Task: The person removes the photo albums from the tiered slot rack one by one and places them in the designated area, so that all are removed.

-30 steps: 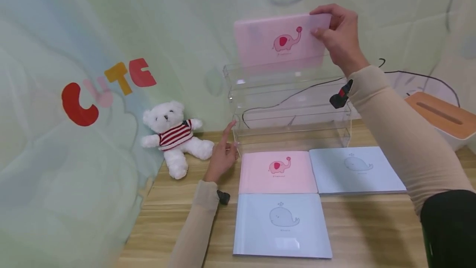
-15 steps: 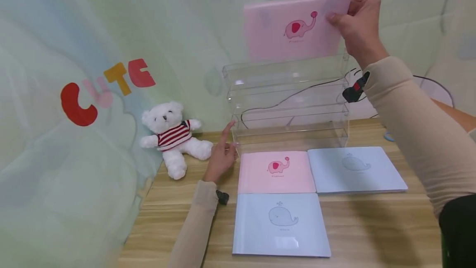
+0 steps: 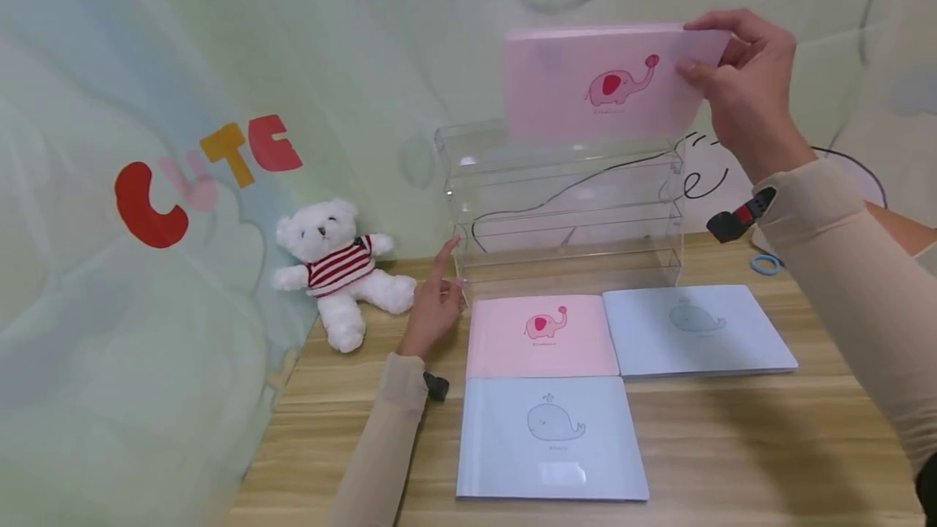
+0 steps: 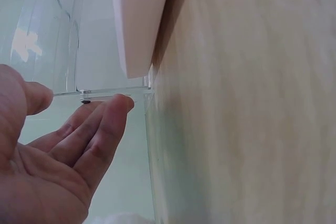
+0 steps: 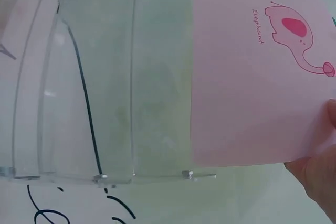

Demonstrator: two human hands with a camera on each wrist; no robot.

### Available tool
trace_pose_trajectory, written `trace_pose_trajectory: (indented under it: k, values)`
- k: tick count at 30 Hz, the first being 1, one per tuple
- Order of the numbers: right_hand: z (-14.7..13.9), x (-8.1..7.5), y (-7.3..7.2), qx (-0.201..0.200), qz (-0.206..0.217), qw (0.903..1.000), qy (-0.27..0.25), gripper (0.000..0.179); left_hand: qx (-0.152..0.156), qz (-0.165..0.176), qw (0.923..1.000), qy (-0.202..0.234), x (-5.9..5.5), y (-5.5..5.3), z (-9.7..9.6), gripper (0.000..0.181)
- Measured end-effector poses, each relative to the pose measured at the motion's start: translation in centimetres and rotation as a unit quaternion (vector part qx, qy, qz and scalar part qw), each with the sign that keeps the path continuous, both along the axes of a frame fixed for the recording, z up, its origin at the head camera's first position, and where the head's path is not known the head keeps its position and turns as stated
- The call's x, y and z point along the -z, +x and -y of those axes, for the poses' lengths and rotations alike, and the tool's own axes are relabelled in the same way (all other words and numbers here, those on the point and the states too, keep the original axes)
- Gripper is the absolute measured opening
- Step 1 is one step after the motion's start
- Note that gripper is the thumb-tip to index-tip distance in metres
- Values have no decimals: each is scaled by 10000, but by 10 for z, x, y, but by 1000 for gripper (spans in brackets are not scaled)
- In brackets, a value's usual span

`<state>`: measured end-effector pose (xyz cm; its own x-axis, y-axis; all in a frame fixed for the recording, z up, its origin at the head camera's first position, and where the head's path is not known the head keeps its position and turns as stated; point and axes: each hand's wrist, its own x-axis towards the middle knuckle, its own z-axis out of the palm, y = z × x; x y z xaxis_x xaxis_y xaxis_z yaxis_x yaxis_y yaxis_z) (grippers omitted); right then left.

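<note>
My right hand [image 3: 757, 84] pinches a pink elephant booklet [image 3: 556, 80] at its upper right corner, thumb on the front cover. It stands upright above the top tier of a clear acrylic tiered rack [image 3: 571, 214], its lower edge overlapping the rack in the head view. In the right wrist view the cover [image 5: 236, 93] faces out, beside the transparent shelves. My left hand [image 3: 433, 311] rests its fingers against the rack's left side, index finger extended upward; the left wrist view shows these fingers [image 4: 102, 135] along the clear panel.
Before the rack lie another pink elephant booklet [image 3: 498, 340], a blue whale booklet [image 3: 761, 332] to its right and a second blue whale booklet [image 3: 498, 437] nearer me. A white teddy bear [image 3: 322, 230] sits left. A blue ring-shaped item [image 3: 765, 264] lies right of the rack.
My right hand has carried the pink booklet to the right, rising first and then coming down again. The left hand stays at the rack's side.
</note>
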<state>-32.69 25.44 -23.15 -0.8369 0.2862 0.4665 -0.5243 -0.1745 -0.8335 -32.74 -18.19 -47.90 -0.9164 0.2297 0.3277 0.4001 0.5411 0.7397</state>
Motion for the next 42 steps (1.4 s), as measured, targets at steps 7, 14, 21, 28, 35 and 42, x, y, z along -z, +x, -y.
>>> trace_pose_trajectory:
  k: [7,14,21,28,35,42]
  values:
    - [-16,28,32,-161,176,9978,-619,47,42,43,10000,24,0,1,-2,76]
    - [-28,49,59,-290,-31,9954,-915,49,-36,-88,9999,-91,-1,1,-2,79]
    - [-35,68,85,-131,275,9967,-749,50,-32,32,10000,2,-1,1,-1,79]
    - [-43,89,112,-67,395,9971,-645,49,-8,75,10000,13,-2,3,0,80]
    - [-50,106,137,-149,571,9973,-439,49,-9,4,10000,-65,-3,2,1,79]
    - [-52,129,152,209,529,9984,51,45,17,77,10000,-14,-3,2,1,79]
